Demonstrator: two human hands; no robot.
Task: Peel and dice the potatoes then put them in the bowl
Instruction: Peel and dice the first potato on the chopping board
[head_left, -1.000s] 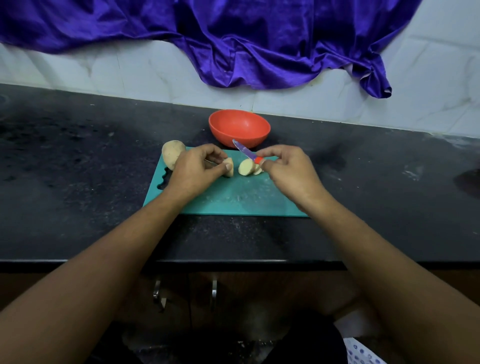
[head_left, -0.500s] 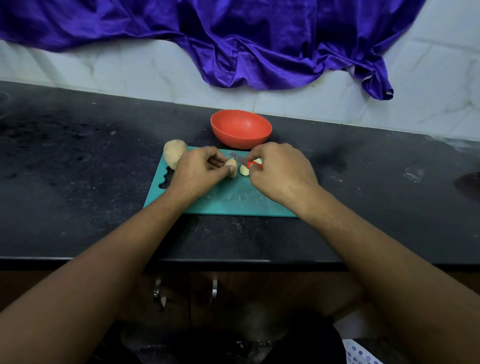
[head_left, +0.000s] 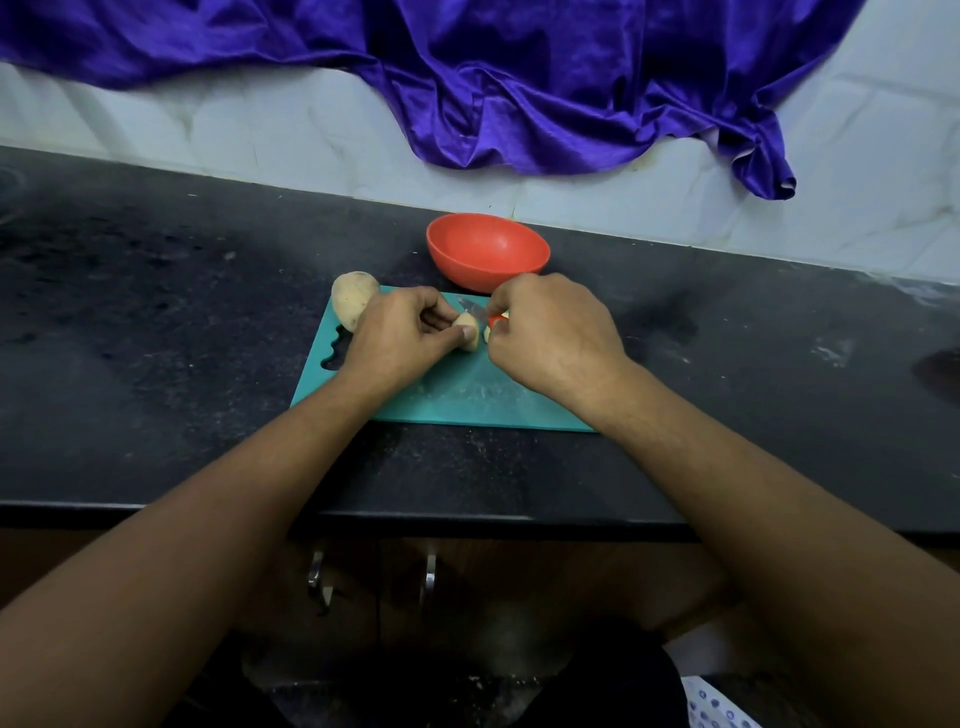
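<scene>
Pinching the potato piece (head_left: 466, 330) at frame centre on the board (head_left: 467, 400), the left grip (head_left: 400, 332) sits just left of the knife (head_left: 475, 310); the right grip (head_left: 550, 338) clasps it, blade angled to the upper left over the piece.

I am watching the right hand (head_left: 550, 338) covering nearly all of the knife (head_left: 474, 308), leaving only a short stretch of blade and a sliver of red handle showing, and it is hiding most of the cut slices (head_left: 488, 335) too. The left hand (head_left: 400, 338) is masking much of the potato piece (head_left: 466, 331) it is pinching, and I am not making out whether the blade is touching it.
</scene>
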